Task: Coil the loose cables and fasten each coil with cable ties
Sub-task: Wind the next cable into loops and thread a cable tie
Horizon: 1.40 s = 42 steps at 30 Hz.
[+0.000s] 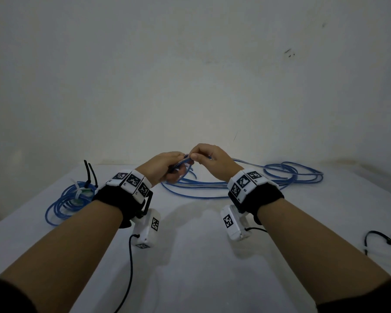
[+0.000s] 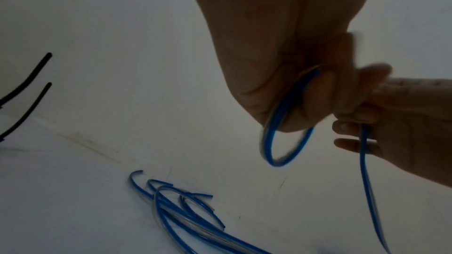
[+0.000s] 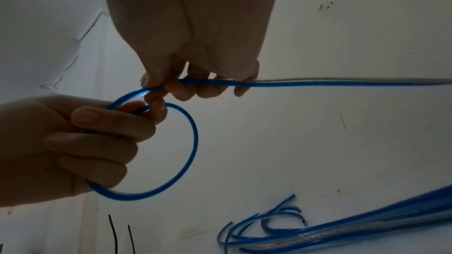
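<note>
Left hand: our left hand [image 1: 167,167] curls round the first small loop [image 3: 171,152] of a blue cable [image 1: 239,163], fingers and thumb clamping the turn so it keeps its round form while more cable is fed in.
Right hand: our right hand [image 1: 209,158] pinches the same cable between thumb and fingertips [image 3: 178,90], just beside the left hand. We judge this grip guides the next turn onto the loop.
Cable position: the loop hangs raised above the table [image 1: 190,256], at its far middle. The free length runs right from our right hand.
Loose cables: the remaining blue strands [image 1: 291,175] lie sprawled on the table under and to the right of the hands, cut ends [image 2: 171,190] pointing left. We expect they may snag the cable being drawn in.
Finished coil: a tied blue coil [image 1: 68,202] rests at far left, with black ties [image 1: 90,172] sticking up.
Other items: a black lead [image 1: 379,239] lies at near right, well apart.
</note>
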Each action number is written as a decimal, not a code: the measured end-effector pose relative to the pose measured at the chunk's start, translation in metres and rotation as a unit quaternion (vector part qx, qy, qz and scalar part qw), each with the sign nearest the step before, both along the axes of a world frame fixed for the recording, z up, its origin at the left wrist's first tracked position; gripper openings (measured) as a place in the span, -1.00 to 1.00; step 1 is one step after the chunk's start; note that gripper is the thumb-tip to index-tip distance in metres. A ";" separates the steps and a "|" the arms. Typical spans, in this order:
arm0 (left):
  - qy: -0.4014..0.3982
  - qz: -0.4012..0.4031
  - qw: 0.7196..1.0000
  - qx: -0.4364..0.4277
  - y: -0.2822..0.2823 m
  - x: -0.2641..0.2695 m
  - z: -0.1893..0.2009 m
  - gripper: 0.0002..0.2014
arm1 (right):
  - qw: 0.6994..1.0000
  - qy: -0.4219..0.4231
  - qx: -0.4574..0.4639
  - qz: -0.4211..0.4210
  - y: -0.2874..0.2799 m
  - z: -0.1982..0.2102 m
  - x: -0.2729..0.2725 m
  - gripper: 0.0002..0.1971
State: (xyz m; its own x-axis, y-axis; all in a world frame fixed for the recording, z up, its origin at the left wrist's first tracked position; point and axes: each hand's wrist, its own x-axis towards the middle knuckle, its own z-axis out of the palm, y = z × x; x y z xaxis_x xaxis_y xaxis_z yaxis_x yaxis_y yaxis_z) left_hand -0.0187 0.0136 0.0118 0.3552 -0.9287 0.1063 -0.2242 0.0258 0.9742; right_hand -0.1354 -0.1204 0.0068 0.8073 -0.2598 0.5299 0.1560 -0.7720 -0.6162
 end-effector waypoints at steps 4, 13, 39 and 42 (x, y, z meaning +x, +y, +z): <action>0.040 0.015 0.999 0.024 -0.003 -0.002 -0.003 -0.62 | 0.999 -0.032 0.038 -0.021 0.001 -0.003 0.002 -0.83; 0.087 0.006 0.996 -0.023 0.000 -0.004 0.003 -0.63 | 0.997 -0.031 0.014 -0.063 -0.004 -0.013 0.001 -0.89; 0.196 0.027 0.941 -0.274 -0.008 -0.001 0.030 -0.68 | 0.995 0.033 0.051 -0.086 -0.005 -0.023 0.019 -0.72; 0.224 0.071 0.921 -0.311 -0.005 0.008 0.034 -0.68 | 0.991 0.047 0.091 -0.082 -0.006 -0.028 0.017 -0.82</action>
